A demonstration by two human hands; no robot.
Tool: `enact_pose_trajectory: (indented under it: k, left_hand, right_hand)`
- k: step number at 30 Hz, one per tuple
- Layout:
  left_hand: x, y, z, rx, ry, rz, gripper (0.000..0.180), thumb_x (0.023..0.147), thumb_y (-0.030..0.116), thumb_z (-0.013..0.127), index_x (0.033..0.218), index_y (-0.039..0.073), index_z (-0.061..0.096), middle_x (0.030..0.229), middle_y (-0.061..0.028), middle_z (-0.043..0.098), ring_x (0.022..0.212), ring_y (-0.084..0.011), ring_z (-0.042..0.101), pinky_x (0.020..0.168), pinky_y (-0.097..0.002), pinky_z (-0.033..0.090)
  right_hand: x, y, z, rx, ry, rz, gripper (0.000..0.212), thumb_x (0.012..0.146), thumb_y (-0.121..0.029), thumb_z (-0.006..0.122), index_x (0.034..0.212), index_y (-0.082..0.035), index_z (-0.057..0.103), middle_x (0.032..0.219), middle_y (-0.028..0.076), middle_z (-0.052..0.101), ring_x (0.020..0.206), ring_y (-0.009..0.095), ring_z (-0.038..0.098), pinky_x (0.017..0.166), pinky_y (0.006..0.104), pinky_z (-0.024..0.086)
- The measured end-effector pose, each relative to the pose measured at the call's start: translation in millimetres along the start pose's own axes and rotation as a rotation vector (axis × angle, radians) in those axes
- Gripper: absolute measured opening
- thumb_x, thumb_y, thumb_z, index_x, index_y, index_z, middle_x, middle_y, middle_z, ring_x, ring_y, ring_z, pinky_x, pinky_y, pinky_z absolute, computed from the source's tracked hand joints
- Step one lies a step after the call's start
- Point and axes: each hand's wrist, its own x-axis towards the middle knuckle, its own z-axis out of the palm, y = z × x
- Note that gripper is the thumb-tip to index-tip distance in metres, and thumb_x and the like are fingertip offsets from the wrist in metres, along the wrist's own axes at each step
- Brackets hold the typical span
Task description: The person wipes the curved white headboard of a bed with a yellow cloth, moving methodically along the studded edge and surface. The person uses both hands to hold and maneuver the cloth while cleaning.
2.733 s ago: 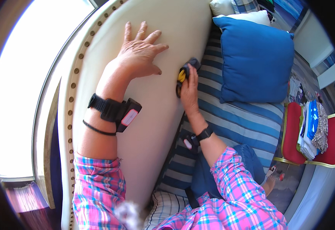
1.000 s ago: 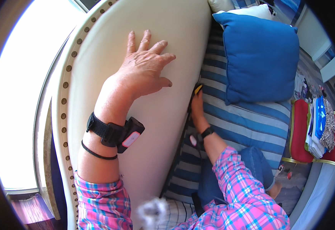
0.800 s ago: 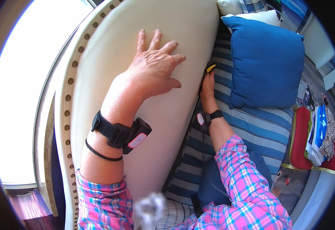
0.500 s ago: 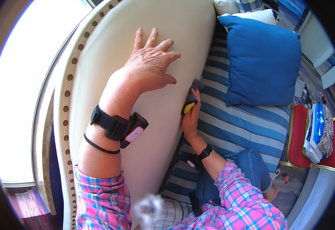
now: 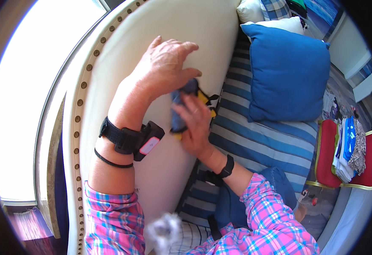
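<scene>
My right hand (image 5: 195,121) presses a grey-blue cloth (image 5: 178,111) with yellow parts and a dark strap against the cream padded back (image 5: 164,157) of the seat. Its fingers lie over the cloth and are slightly blurred. Just above it, my left hand (image 5: 165,63) is over the same cream surface, fingers apart and a little bent, holding nothing. The left thumb tip comes close to the cloth's upper end; whether they touch I cannot tell.
Striped blue-grey cushioning (image 5: 262,144) runs along the right, with a blue pillow (image 5: 290,72) on it. Farther right, folded clothes (image 5: 348,148) are stacked on a red case (image 5: 328,157). Metal studs (image 5: 80,102) edge the cream back beside a bright window (image 5: 28,106).
My right hand has moved left and onto the cream surface with the cloth, from beside its lower edge. My left hand's spread fingers have bent somewhat.
</scene>
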Motion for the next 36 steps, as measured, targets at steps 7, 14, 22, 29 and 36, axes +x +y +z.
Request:
enact_pose_trajectory:
  k: [7, 14, 22, 29, 36]
  left_hand:
    - [-3, 4, -26, -0.096, -0.092, -0.086, 0.059, 0.09, 0.033, 0.081, 0.142, 0.008, 0.068, 0.133, -0.0185, 0.072, 0.13, -0.0344, 0.063, 0.114, -0.0432, 0.049]
    - [-36, 4, -32, -0.048, -0.143, -0.081, 0.062, 0.089, 0.034, 0.082, 0.143, 0.008, 0.067, 0.144, -0.0166, 0.067, 0.138, -0.0335, 0.059, 0.119, -0.0424, 0.045]
    - [-158, -26, -35, -0.027, 0.066, 0.066, 0.057, 0.084, 0.021, 0.087, 0.137, 0.012, 0.068, 0.159, -0.0115, 0.055, 0.16, -0.0322, 0.035, 0.136, -0.0523, 0.017]
    - [-161, -39, -24, -0.13, 0.194, 0.157, 0.052, 0.086, 0.023, 0.085, 0.134, 0.012, 0.068, 0.153, -0.0112, 0.059, 0.157, -0.0326, 0.04, 0.135, -0.053, 0.019]
    - [-159, -34, -21, -0.115, 0.216, 0.071, 0.05, 0.101, 0.041, 0.072, 0.141, 0.011, 0.066, 0.154, -0.0111, 0.059, 0.158, -0.0314, 0.039, 0.135, -0.0522, 0.017]
  right_hand:
    - [7, -1, 5, -0.031, 0.004, 0.056, 0.051, 0.098, -0.017, 0.057, 0.149, -0.017, 0.062, 0.164, 0.011, 0.052, 0.144, 0.037, 0.048, 0.116, 0.0501, 0.033]
    - [3, -5, 2, -0.068, -0.074, 0.169, 0.064, 0.093, -0.005, 0.061, 0.154, -0.023, 0.054, 0.167, 0.007, 0.047, 0.151, 0.037, 0.042, 0.121, 0.0526, 0.032]
    - [3, 4, 13, -0.132, -0.027, 0.115, 0.069, 0.091, 0.004, 0.057, 0.156, -0.019, 0.053, 0.165, 0.012, 0.049, 0.15, 0.039, 0.045, 0.123, 0.0508, 0.035]
    - [68, 42, 36, -0.244, 0.067, 0.418, 0.047, 0.108, -0.016, 0.057, 0.154, -0.014, 0.055, 0.16, 0.018, 0.054, 0.147, 0.042, 0.047, 0.122, 0.0526, 0.036]
    - [-39, -86, 17, -0.069, -0.044, 0.091, 0.056, 0.101, -0.004, 0.052, 0.157, -0.009, 0.053, 0.165, 0.022, 0.046, 0.152, 0.044, 0.041, 0.126, 0.0526, 0.031]
